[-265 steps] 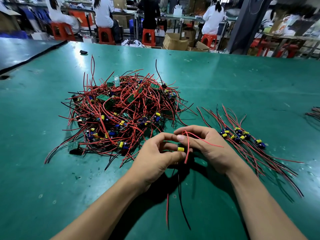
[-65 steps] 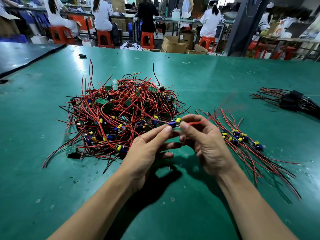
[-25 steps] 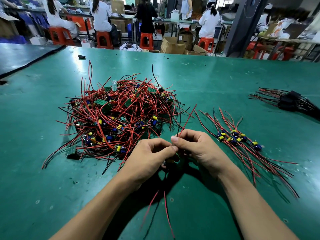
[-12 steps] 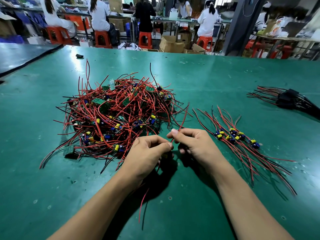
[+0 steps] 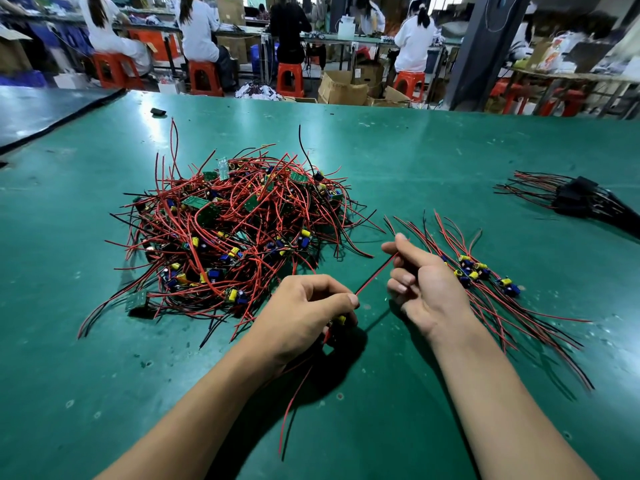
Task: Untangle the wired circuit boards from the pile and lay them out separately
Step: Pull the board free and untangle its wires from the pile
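A tangled pile of small green circuit boards [image 5: 228, 233] with red and black wires lies on the green table [image 5: 433, 161], left of centre. My left hand [image 5: 304, 310] grips one board with a yellow part [image 5: 341, 319] under its fingers. A red wire [image 5: 375, 274] runs taut from it up to my right hand [image 5: 424, 282], which pinches the wire between thumb and forefinger. More red wires of this board trail down under my left wrist. A laid-out row of separated boards [image 5: 485, 275] lies just right of my right hand.
A bundle of black parts with red wires [image 5: 578, 199] lies at the far right. A small black object [image 5: 159, 112] sits near the table's far edge. Beyond the table, people sit on orange stools [image 5: 204, 77] among cardboard boxes [image 5: 341, 88].
My hands have drawn apart. The right hand slid right and up along the red wire, pulling it straight, while the left hand stayed low holding the board.
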A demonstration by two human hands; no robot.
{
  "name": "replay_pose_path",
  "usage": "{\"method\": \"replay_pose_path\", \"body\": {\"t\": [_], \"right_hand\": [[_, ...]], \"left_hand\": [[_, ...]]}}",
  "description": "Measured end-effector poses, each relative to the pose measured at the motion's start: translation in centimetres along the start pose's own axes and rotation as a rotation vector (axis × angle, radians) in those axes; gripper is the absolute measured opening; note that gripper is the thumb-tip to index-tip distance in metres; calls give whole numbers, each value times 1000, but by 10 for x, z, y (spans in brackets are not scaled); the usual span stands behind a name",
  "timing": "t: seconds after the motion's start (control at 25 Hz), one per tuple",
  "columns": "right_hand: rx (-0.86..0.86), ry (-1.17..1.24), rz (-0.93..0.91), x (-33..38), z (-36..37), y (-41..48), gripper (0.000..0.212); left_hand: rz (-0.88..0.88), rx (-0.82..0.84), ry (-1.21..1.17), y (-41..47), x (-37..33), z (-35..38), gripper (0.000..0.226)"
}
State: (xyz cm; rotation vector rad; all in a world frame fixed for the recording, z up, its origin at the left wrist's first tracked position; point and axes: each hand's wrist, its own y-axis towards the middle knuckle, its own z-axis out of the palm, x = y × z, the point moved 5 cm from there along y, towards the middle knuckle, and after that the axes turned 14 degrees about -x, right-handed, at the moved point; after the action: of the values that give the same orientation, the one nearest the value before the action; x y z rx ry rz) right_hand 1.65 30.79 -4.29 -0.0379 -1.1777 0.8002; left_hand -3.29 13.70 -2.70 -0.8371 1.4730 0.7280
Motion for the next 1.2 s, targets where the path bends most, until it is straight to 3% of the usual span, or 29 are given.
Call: {"method": "replay_pose_path", "body": {"t": [0.24, 0.36, 0.48, 0.56, 0.68, 0.8, 0.92, 1.08, 1.2], "right_hand": [[31, 199, 202, 4, -1, -2, 47], [64, 215, 227, 3, 0, -3, 47], [56, 32, 56, 6, -2, -4, 39], [86, -122, -50, 6, -1, -7, 47], [285, -417, -104, -9, 11, -23, 49], [458, -526, -68, -32, 21, -41, 28], [415, -516, -79, -29, 22, -36, 18], [208, -403, -180, -10, 10, -13, 21], [78, -265, -137, -1, -2, -3, 28]], "left_hand": [[-32, 53, -18, -2, -1, 1, 13], [-36, 42, -18, -2, 2, -2, 13], [-59, -5, -63, -1, 4, -6, 12], [-70, -55, -81, 0, 6, -8, 12], [-96, -129, -121, 1, 8, -7, 15], [-112, -174, -172, 2, 8, -9, 19], [-104, -138, -158, 1, 6, -11, 17], [-44, -35, -7, 0, 3, -5, 15], [5, 30, 68, -4, 2, 1, 16]]}}
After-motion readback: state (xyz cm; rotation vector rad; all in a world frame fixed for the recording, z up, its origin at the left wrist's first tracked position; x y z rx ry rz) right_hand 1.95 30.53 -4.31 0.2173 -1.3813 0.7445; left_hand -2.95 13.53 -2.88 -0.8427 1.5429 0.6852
